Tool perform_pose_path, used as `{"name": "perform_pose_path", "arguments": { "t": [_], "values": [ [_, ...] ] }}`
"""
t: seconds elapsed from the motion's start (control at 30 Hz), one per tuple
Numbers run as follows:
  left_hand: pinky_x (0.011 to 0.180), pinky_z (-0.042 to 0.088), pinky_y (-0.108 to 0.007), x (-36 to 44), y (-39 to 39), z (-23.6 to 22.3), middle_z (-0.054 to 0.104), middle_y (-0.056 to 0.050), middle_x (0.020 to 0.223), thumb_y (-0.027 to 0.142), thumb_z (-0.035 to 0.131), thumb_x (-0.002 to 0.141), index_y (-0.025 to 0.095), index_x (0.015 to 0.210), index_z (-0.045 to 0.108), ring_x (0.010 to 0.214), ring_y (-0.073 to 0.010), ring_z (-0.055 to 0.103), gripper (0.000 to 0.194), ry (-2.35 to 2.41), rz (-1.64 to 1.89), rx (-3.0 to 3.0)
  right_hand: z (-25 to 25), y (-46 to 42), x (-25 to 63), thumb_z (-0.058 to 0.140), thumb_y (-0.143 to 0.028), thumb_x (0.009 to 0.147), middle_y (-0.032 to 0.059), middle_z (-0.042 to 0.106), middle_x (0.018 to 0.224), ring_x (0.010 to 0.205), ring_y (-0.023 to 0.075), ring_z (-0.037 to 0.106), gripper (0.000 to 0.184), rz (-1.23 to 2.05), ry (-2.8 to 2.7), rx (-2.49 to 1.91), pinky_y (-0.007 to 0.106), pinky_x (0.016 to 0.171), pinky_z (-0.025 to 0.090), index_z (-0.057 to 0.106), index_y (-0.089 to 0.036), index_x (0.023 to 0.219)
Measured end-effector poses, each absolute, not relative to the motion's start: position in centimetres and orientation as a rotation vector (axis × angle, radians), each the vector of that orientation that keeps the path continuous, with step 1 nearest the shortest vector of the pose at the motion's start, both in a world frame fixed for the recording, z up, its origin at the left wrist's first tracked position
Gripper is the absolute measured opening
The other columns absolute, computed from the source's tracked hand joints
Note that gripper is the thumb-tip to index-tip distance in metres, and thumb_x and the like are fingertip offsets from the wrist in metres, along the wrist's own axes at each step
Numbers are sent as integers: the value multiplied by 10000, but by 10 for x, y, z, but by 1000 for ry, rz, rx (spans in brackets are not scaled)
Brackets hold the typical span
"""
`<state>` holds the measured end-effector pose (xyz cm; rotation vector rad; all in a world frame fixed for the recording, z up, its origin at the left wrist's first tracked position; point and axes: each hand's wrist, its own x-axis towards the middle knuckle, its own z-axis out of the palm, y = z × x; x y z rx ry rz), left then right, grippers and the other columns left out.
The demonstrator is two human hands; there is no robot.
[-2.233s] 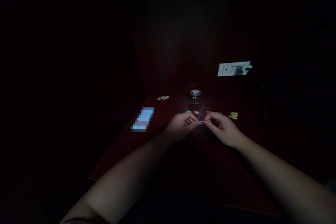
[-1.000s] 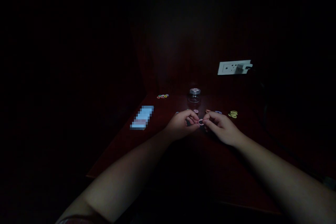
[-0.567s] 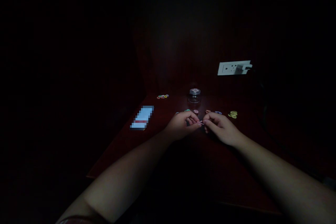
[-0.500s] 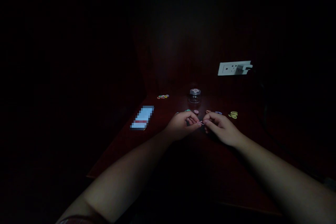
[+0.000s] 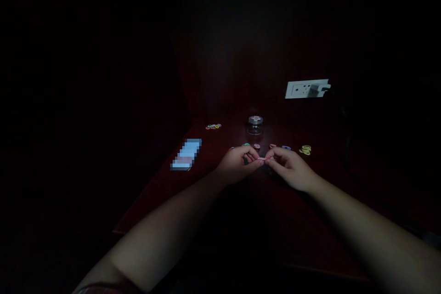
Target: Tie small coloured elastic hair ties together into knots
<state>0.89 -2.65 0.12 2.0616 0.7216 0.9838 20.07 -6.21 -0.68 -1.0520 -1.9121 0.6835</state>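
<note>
Between my two hands a small pink hair tie [image 5: 262,159] is pinched at both ends, just above the dark red table. My left hand [image 5: 237,161] closes thumb and fingertips on its left end. On its right end, my right hand [image 5: 289,165] does the same. Just beyond the fingers lie small groups of hair ties: green [image 5: 245,144], pink [image 5: 257,146], orange-brown [image 5: 272,146] and purple [image 5: 285,148]. Yellow hair ties [image 5: 305,149] are piled to the right of my right hand. My hands partly cover the nearer groups.
A clear round jar with a lid [image 5: 255,125] stands behind the hands. Mixed coloured hair ties [image 5: 213,126] lie at the back left. A phone with a lit, blurred screen [image 5: 187,154] rests at the left. A socket panel [image 5: 306,88] with a plug is on the back wall.
The pink hair tie, loosely bent between the fingertips before, now shows as a straighter band between them. Both hands have stayed almost in place.
</note>
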Motion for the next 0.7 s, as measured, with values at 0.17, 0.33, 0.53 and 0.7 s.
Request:
{"name": "perform_pose_path", "arguments": {
  "t": [0.17, 0.33, 0.53, 0.7],
  "values": [
    [580, 412, -188, 8, -29, 2, 619, -22, 798, 307, 613, 802, 134, 891, 628, 679, -89, 537, 194, 710, 939, 2072, -5, -63, 201, 530, -342, 876, -14, 509, 618, 575, 128, 456, 194, 592, -1939, -1045, 267, 578, 378, 573, -183, 774],
    [554, 388, -183, 9, -29, 1, 606, -16, 782, 341, 603, 808, 137, 873, 623, 648, -82, 517, 215, 735, 932, 2048, -2, -65, 198, 549, -353, 858, -16, 482, 611, 563, 122, 431, 201, 602, -1932, -1030, 254, 541, 372, 577, -181, 758],
    [511, 365, -187, 9, -34, 5, 611, -9, 762, 370, 625, 789, 135, 835, 620, 565, -64, 464, 240, 814, 924, 2017, -1, -66, 197, 573, -293, 838, -3, 513, 680, 577, 117, 451, 121, 611, -1897, -954, 249, 537, 401, 592, -177, 865],
    [541, 388, -193, 8, -33, 5, 626, -18, 788, 353, 633, 782, 137, 837, 639, 598, -74, 490, 222, 781, 918, 2041, -2, -65, 197, 552, -279, 853, 36, 583, 774, 657, 140, 512, 128, 577, -1898, -960, 272, 598, 440, 606, -175, 905]
  ]
}}
